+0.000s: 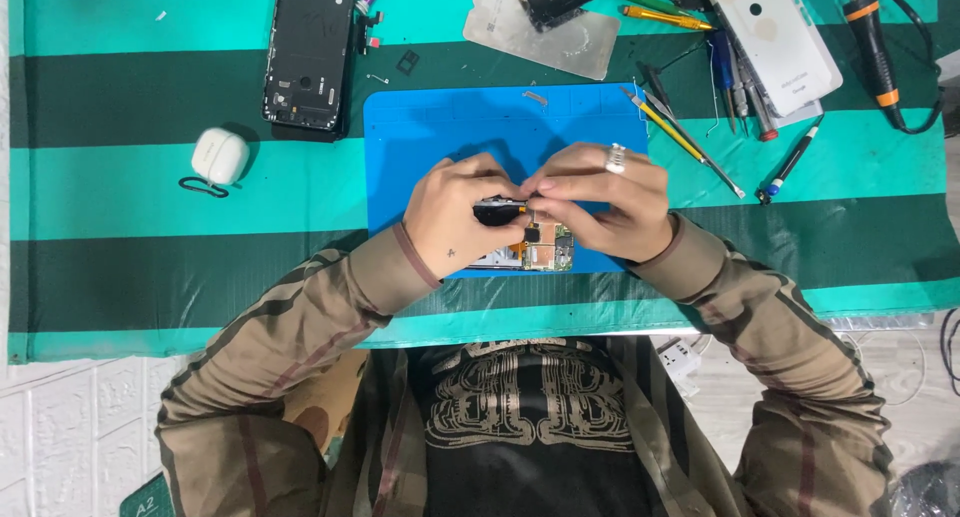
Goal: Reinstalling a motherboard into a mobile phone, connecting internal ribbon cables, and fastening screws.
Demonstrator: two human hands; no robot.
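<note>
My left hand (452, 217) is closed around a short black tool (497, 213) with an orange tip. My right hand (610, 205), which wears a ring, has its fingertips pinched together at the tool's tip. A small black part (531, 234) on an orange flex strip hangs just below that pinch. Beneath both hands a phone circuit board (545, 254) lies on the near edge of a blue work mat (430, 142). My fingers hide exactly where the tool meets the part.
An opened black phone frame (308, 52) lies far left and a white earbud case (219, 156) nearer left. A metal plate (545, 37), a white phone back (775, 37), several screwdrivers and tweezers (690, 137) and a soldering iron (872, 42) lie far right on the striped green cloth.
</note>
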